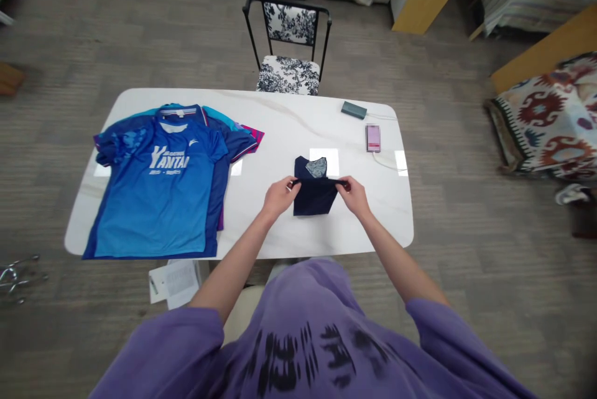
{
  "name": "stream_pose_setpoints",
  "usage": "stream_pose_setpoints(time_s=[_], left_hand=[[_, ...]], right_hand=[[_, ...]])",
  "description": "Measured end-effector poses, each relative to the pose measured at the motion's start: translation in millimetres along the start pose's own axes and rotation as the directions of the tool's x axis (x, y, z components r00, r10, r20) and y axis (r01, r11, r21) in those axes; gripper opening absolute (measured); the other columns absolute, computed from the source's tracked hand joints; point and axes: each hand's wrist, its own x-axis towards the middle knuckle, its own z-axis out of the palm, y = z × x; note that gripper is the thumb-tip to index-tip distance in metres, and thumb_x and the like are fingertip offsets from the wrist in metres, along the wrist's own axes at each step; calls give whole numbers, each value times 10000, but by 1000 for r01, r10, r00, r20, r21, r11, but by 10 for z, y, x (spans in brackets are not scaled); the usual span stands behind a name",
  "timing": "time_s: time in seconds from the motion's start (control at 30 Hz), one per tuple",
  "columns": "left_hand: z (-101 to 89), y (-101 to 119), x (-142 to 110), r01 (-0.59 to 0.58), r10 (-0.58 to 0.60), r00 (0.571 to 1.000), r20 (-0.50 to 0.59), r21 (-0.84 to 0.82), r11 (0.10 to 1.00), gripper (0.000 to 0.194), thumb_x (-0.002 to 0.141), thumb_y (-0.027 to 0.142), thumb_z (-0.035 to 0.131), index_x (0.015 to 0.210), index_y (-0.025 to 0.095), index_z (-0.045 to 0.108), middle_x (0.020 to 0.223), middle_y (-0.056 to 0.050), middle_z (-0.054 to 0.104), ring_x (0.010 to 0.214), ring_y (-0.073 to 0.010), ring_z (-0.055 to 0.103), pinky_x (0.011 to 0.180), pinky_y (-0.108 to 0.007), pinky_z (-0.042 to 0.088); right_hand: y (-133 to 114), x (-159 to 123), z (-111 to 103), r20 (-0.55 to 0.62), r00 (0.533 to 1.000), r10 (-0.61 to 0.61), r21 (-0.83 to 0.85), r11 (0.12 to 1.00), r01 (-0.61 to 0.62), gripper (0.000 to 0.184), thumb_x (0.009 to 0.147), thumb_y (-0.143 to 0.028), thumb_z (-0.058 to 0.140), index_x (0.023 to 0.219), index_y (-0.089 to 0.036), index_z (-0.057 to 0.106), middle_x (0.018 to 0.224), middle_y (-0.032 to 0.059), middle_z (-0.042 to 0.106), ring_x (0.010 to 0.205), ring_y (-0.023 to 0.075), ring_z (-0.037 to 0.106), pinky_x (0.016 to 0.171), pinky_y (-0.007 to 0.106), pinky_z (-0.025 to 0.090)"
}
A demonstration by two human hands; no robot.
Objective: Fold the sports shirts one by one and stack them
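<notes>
A small dark navy folded garment (315,195) lies on the white table (280,132), with a patterned grey patch showing at its top. My left hand (278,196) pinches the garment's left edge. My right hand (354,194) pinches its right edge, and a fold is lifted between both hands. To the left lies a stack of blue sports shirts (161,184), the top one printed "YANTAI", spread flat.
A phone with a pink screen (373,137) and a dark green power bank (353,110) lie at the table's far right, joined by a cable. A floral chair (288,45) stands behind the table. Papers (173,281) lie on the floor below the near edge.
</notes>
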Motion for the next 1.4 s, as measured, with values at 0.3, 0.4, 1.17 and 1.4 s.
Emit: stream_pose_setpoints(time_s=[0.3,0.4,1.17,1.4], left_hand=[[846,-818,1717,371,-377,926,18,146,917,459,1058,497,758,1429,238,682,1361,-140,833,1316,-321,760,1107,-432,546],[1121,-1017,1463,448,-473,878,78,213,868,473,1070,601,727,1385,251,690,1347,-140,842,1305,-324,771,1057,-412,555],[1333,-1682,-265,372,-412,892,185,213,903,416,1069,544,739,1347,234,746,1329,-131,848,1292,-272,777,1087,-363,557],[1288,-1389,748,510,-473,856,208,-192,839,380,825,494,950,943,161,809,801,-93,805,842,-266,779,836,-359,589]], right_hand=[[1033,1756,709,70,957,281,-129,954,-271,612,1078,-572,732,1499,-155,580,1194,129,803,1048,288,726,1057,500,597],[1218,1518,819,187,889,419,-281,890,-360,464,1110,-579,690,1378,-202,664,1231,134,822,1165,301,747,1058,453,591],[1137,-807,933,282,724,630,-393,764,-512,319,1072,-472,734,1275,-226,747,1344,125,840,1255,253,790,1101,370,586],[1112,205,1169,214,790,574,-107,818,-565,280,944,-456,817,1070,-209,779,1040,69,860,1031,252,798,983,370,617]])
